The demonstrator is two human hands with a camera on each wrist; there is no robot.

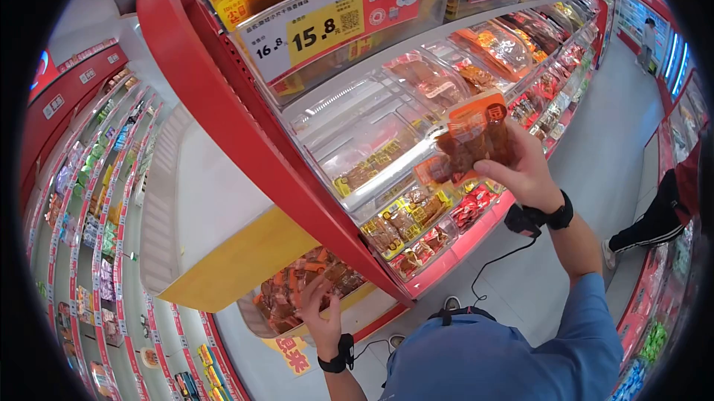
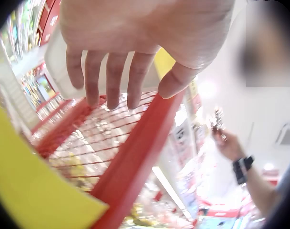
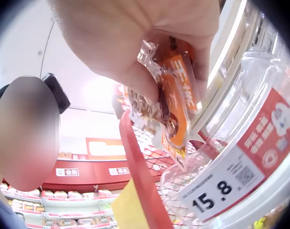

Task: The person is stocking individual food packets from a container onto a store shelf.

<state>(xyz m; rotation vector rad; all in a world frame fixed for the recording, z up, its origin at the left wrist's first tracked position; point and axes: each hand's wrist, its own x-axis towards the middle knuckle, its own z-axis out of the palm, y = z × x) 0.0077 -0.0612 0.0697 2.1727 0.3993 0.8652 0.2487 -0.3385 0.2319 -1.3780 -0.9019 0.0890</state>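
My right hand (image 1: 529, 172) holds several small clear snack packets (image 1: 476, 146) with orange labels, raised in front of the shelf. The right wrist view shows the thumb and fingers pinching the packets (image 3: 171, 102) from both sides, brown food showing through the plastic. Down at the left, my left hand (image 1: 323, 321) hangs over the near edge of a bin of similar brown and orange packets (image 1: 286, 293). In the left wrist view this hand (image 2: 135, 52) has its fingers spread and loosely straight, with nothing between them.
Clear shelf bins (image 1: 349, 144) of packets stand ahead, under a 15.8 price tag (image 1: 320, 33). A red end panel (image 1: 245, 155) parts them from a yellow-edged white counter (image 1: 223, 263). More shelves (image 1: 97, 200) line the left. Another person's leg (image 1: 647, 226) is in the right aisle.
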